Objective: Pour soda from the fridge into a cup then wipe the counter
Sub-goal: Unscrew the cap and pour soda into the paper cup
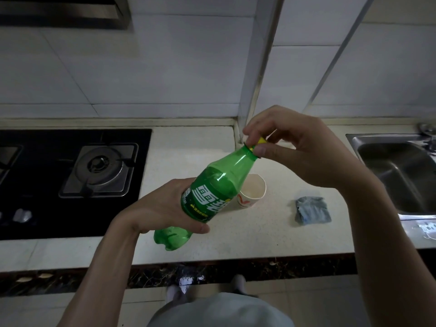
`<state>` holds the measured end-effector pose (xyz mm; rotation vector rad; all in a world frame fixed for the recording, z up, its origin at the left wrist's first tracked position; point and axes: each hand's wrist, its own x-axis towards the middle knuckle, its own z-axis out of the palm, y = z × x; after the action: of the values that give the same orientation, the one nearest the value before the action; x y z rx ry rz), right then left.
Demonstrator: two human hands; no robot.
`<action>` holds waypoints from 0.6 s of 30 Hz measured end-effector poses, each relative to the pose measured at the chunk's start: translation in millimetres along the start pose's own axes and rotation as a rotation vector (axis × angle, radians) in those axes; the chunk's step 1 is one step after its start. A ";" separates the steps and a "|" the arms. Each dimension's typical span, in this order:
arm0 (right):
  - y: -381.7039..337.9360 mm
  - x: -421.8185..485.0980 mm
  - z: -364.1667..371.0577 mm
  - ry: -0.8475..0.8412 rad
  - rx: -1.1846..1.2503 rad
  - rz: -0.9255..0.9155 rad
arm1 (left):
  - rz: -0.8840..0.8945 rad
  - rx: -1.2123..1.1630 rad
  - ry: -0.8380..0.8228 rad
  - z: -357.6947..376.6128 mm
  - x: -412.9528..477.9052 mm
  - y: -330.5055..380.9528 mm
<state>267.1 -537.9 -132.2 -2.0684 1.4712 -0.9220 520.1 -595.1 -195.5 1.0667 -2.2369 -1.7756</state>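
A green soda bottle is held tilted above the counter, its neck pointing up and to the right. My left hand grips the bottle around its label. My right hand pinches the yellow cap at the neck between thumb and fingers. A white paper cup stands on the pale counter just behind the bottle, partly hidden by it. A crumpled blue-grey cloth lies on the counter to the right of the cup.
A black gas hob with a burner fills the left of the counter. A steel sink is set in at the right. White tiled wall rises behind. The counter's front edge runs across below my arms.
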 end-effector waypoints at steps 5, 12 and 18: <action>3.8 -3.4 0.3 -0.018 -0.008 0.077 | -0.020 -0.022 -0.008 2.8 4.1 -3.1; 9.2 -7.4 -3.9 -0.060 -0.050 0.129 | -0.043 -0.005 -0.019 1.1 8.3 -8.0; 14.1 -5.9 1.5 -0.043 -0.033 0.112 | -0.057 0.005 -0.031 3.1 16.5 -9.4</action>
<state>257.8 -537.2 -144.5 -1.9933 1.5720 -0.8100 510.6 -602.6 -210.3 1.1231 -2.2514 -1.8222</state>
